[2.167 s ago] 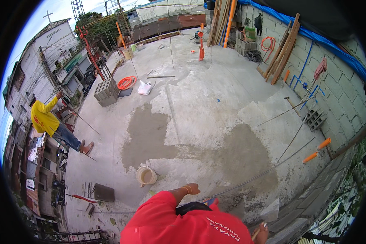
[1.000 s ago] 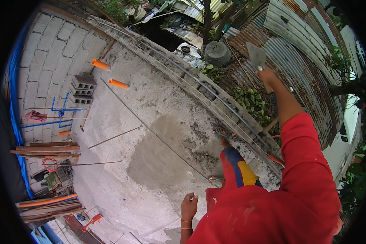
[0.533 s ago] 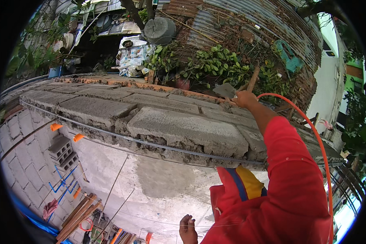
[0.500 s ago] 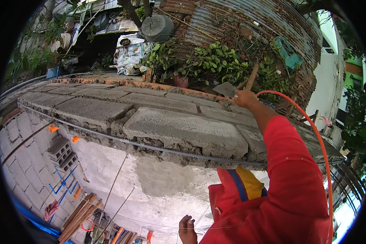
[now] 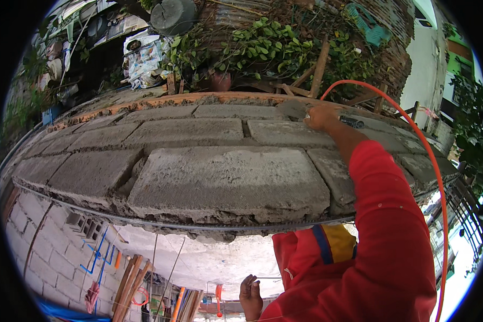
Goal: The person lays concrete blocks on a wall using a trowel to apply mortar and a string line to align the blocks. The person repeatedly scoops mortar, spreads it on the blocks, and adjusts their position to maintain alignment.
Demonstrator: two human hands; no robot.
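1. The right hand (image 5: 323,117) has its fingers closed around a masonry trowel (image 5: 291,109); the hand covers most of the grip, so how each finger sits cannot be told.
2. The trowel's grey blade lies to the left of those fingers and slightly above them, while the dark end of its handle shows on their other side, by the wrist. Its long axis therefore runs roughly left to right, dipping a little toward the right, nearly in line with the block courses.
3. The key relation is blade to concrete-block wall (image 5: 231,180): the upper courses spread left of and below the right fingers, with the blade over them. Whether it touches the blocks or stands just off them cannot be told from this angle.
4. The right hand is clearly the nearer one to blade and courses. The left hand (image 5: 250,294) is well apart, below and to the left of the right fingers; its own fingers are loosely bent, not pressed together, with nothing seen in them.
5. A thin metal bar (image 5: 198,227) along the wall's edge passes between the two hands.
6. An orange hose (image 5: 433,172) arches from just above the right fingers, then down to their right. A wooden stake (image 5: 320,67) stands above them, and leafy plants (image 5: 268,45) lie up and left.
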